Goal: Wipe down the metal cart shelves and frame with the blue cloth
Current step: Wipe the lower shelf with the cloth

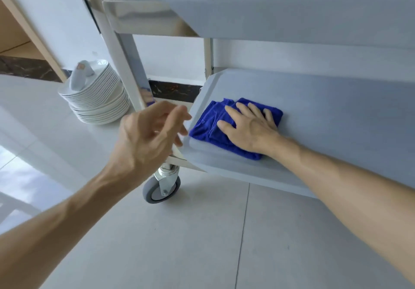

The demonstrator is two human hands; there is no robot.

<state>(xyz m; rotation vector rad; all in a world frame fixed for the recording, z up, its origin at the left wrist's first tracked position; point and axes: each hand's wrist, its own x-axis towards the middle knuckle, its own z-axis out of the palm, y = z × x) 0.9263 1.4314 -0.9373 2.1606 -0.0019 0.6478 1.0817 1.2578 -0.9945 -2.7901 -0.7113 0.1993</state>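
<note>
Forearms reach in from below. The left hand [148, 136] hangs loose-fingered, holding nothing, just off the lower shelf [314, 113] corner above a caster wheel [162, 187]. The right hand [249, 129] presses flat on the folded blue cloth [208, 125] lying on that shelf. Farther left, a stack of white plates [98, 100] stands on the floor beyond the cart frame [125, 64].

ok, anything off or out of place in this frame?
One oddity: a stack of white plates sits directly on the floor beside the cart's frame post, with a small white object lying tilted on top. Otherwise normal: right hand presses the blue cloth flat on the lower shelf; left hand hovers empty.
</note>
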